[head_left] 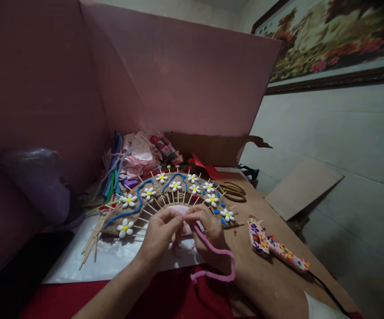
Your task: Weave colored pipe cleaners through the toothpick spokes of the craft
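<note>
A fan-shaped woven jute piece (165,195) lies on the table, set with white and yellow flowers, blue squiggles and radiating wooden sticks. My left hand (160,235) and my right hand (208,230) meet just in front of its pale pink centre (178,208). Both hands are closed in a pinch on a pink pipe cleaner (217,261). The pipe cleaner curls down from my right hand and loops back over my right wrist. What the fingertips touch beneath is hidden.
A flower-patterned glue gun (276,248) with a black cord lies to the right on the wooden table (272,283). Scissors (233,190), loose sticks (92,243), coloured pipe cleaners (114,173) and pink cloth (139,155) sit behind. Pink board walls (178,75) enclose the back and left.
</note>
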Motion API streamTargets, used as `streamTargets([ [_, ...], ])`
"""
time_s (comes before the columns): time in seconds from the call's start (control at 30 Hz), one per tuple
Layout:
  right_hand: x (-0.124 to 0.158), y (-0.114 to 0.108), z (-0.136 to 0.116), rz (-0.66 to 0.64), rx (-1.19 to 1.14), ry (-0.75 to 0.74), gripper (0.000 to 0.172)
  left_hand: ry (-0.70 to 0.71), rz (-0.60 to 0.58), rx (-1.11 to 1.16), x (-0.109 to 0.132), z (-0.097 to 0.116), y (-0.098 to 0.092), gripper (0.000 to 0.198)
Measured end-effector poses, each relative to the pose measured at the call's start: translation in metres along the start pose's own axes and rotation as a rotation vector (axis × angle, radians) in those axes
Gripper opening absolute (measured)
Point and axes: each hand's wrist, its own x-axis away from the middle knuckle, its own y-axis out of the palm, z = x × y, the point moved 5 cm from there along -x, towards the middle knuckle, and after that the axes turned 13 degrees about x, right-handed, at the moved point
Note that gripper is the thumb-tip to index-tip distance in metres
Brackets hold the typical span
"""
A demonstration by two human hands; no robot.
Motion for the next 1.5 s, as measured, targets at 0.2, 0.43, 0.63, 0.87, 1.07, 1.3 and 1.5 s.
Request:
streamTargets([
  [0.2, -0.003, 0.003, 0.017, -0.048, -0.249, 0.370, 0.007, -0.024, -0.129, 0.075, 0.002, 0.003, 0.007, 0.027],
  [0.43, -0.005, 0.014, 0.024, -0.189, -0.491, 0.526, 0.011, -0.249, -0.216, 0.214, -0.001, -0.005, 0.004, 0.024],
  [0.63, -0.010, 0.013, 0.017, -0.296, -0.590, 0.571, 0.019, -0.349, -0.229, 0.217, -0.002, -0.007, 0.002, 0.025],
  [0.87, -0.005, 0.017, 0.026, -0.343, -0.606, 0.648, 0.018, -0.311, -0.184, 0.136, -0.001, -0.003, -0.002, 0.025],
  [1.07, -0.003, 0.020, 0.030, -0.322, -0.514, 0.592, 0.021, -0.282, -0.133, 0.071, -0.005, -0.008, -0.009, 0.029],
  [1.3, -0.013, 0.007, 0.018, -0.253, -0.356, 0.549, 0.023, -0.247, -0.138, 0.151, -0.010, -0.011, -0.011, 0.026],
  [1.5, -0.017, 0.003, 0.010, -0.341, -0.381, 0.653, 0.027, -0.229, -0.143, 0.210, -0.009, -0.007, -0.010, 0.024],
])
